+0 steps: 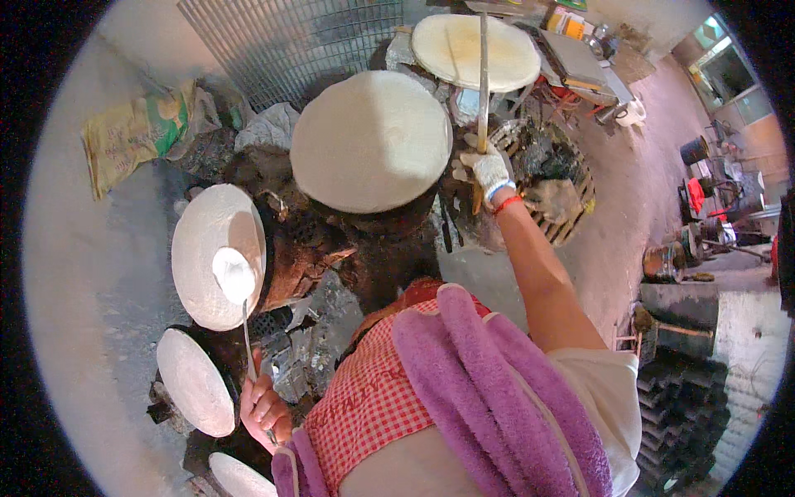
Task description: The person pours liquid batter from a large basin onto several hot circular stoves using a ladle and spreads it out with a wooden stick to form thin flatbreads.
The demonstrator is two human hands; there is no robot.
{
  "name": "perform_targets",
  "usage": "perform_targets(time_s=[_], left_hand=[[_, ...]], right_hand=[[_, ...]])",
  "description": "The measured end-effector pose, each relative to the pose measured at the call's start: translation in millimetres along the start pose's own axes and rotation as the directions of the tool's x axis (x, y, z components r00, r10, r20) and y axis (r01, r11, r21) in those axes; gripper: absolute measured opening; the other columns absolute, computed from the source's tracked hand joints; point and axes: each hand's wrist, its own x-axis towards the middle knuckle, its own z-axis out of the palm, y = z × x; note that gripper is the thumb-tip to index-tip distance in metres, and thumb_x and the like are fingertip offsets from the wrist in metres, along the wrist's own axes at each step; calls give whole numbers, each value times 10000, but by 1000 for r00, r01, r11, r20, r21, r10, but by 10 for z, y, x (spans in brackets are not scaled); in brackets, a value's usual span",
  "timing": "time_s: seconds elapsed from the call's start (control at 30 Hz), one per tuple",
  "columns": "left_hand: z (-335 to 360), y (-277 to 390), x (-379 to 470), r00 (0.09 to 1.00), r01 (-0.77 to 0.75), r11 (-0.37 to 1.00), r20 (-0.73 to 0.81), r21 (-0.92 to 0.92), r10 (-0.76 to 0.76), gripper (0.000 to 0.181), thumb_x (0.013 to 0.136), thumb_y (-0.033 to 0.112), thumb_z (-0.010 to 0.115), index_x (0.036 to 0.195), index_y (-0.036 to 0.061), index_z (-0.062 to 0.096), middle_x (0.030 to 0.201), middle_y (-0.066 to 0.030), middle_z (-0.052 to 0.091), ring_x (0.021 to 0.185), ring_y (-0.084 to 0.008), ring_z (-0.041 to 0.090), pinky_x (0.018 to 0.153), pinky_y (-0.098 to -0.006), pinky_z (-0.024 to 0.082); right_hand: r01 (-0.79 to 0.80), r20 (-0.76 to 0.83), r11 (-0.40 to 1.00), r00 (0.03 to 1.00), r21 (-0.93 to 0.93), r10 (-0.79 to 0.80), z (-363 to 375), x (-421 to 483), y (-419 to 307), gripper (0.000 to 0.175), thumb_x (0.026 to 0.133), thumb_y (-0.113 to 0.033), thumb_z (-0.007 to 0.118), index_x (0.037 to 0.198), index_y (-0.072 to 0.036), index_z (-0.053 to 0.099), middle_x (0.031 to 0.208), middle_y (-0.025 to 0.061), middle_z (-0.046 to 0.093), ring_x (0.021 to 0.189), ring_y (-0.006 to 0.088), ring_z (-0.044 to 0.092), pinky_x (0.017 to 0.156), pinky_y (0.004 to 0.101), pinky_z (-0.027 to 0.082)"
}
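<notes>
My left hand (267, 407), bare, grips the metal handle of a ladle (236, 276). Its white bowl hangs over a pale round flatbread (197, 286), casting a shadow there; whether the ladle holds batter I cannot tell. In a white knitted glove with a red band at the wrist, my right hand (489, 169) clasps a long flat stick (484, 81) pointing away from me. Left of that hand lies the largest pale round (366, 143), on a dark round support. Beyond the stick is another round (435, 50) with a yellowish middle.
Two more pale rounds (195, 382) (239, 475) stand at lower left. A slatted basket (574, 208) with dark lumps sits right of my gloved hand. Wire mesh (310, 50) leans behind; a printed sack (127, 140) lies far left. Stacked dark blocks (680, 416) are at lower right.
</notes>
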Motion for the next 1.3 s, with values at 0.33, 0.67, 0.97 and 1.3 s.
perform_targets(time_s=[0.33, 0.67, 0.97, 1.3], left_hand=[[482, -478, 550, 971, -28, 983, -228, 179, 69, 528, 1098, 249, 324, 1593, 225, 142, 771, -24, 420, 493, -105, 411, 419, -282, 391], [812, 19, 672, 972, -222, 889, 165, 401, 168, 569, 1101, 230, 249, 1601, 238, -21, 887, -62, 421, 538, -110, 419, 424, -268, 380], [524, 889, 1066, 994, -32, 999, -108, -21, 29, 519, 1081, 146, 293, 1548, -39, 164, 881, -70, 441, 590, -122, 439, 461, -262, 400], [639, 713, 968, 985, -165, 986, -57, -1, 165, 539, 1090, 141, 240, 1581, 27, 52, 872, -74, 392, 545, -121, 396, 440, -267, 362]], right_hand=[[218, 186, 816, 973, -535, -138, 179, 1604, -211, 630, 806, -324, 777, 1341, -59, 577, 1186, 151, 691, 1126, 284, 634, 982, 367, 474], [188, -11, 690, 962, -699, -273, 382, 1218, -242, 476, 841, -229, 628, 1270, -25, 602, 1082, 191, 690, 996, 311, 655, 893, 369, 499], [356, 3, 779, 910, -517, -414, 842, 334, -698, 429, 874, -70, 679, 1293, -19, 600, 997, 32, 672, 828, 104, 601, 738, 251, 508], [378, 92, 672, 902, -637, -421, 1149, 294, -1120, 356, 797, -192, 651, 1093, 6, 662, 837, 153, 688, 751, 233, 636, 707, 373, 522]])
